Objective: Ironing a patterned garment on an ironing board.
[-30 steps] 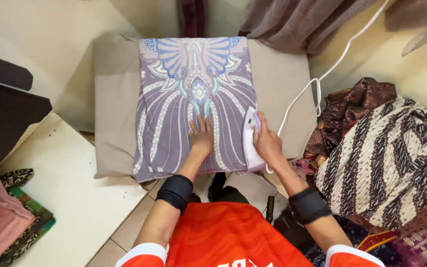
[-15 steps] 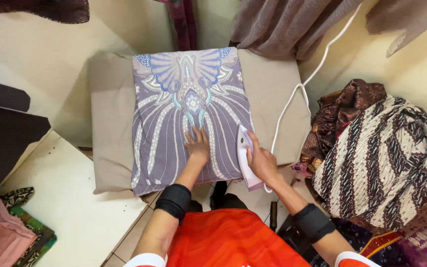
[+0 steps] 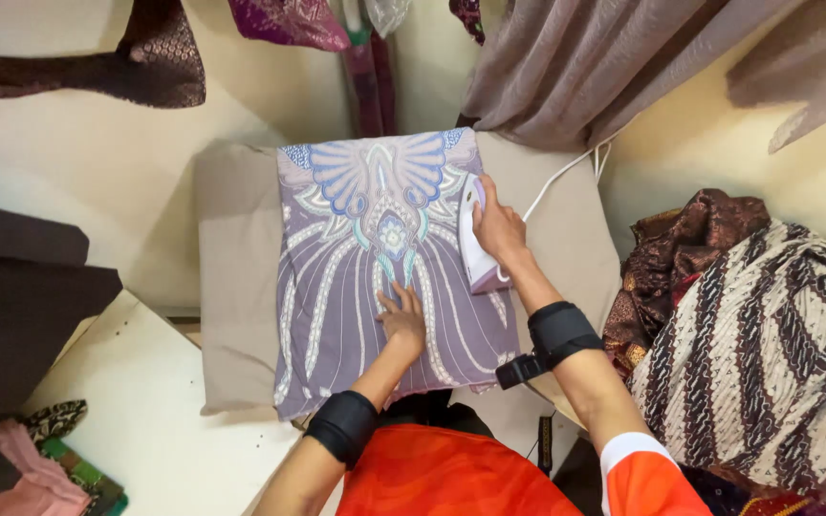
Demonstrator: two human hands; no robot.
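Observation:
A purple patterned cloth (image 3: 356, 277) with blue and white motifs lies flat over a beige padded ironing pad (image 3: 236, 277). My right hand (image 3: 499, 225) grips the handle of a white electric iron (image 3: 475, 253), which rests on the cloth's right side. Its white cord (image 3: 561, 172) runs off toward the curtain. My left hand (image 3: 402, 320) lies flat on the cloth's lower middle, fingers spread, pressing it down. Both forearms wear black bands.
A heap of brown and white patterned fabrics (image 3: 757, 334) sits at the right. Grey curtains (image 3: 585, 67) hang at the back. A white board (image 3: 136, 420) lies at lower left, with dark fabric (image 3: 11, 306) and folded pink cloth (image 3: 21, 468) beside it.
My right hand has pushed the iron forward along the cloth's right side, away from me. The left hand stays pressed on the cloth. The camera view has tilted up.

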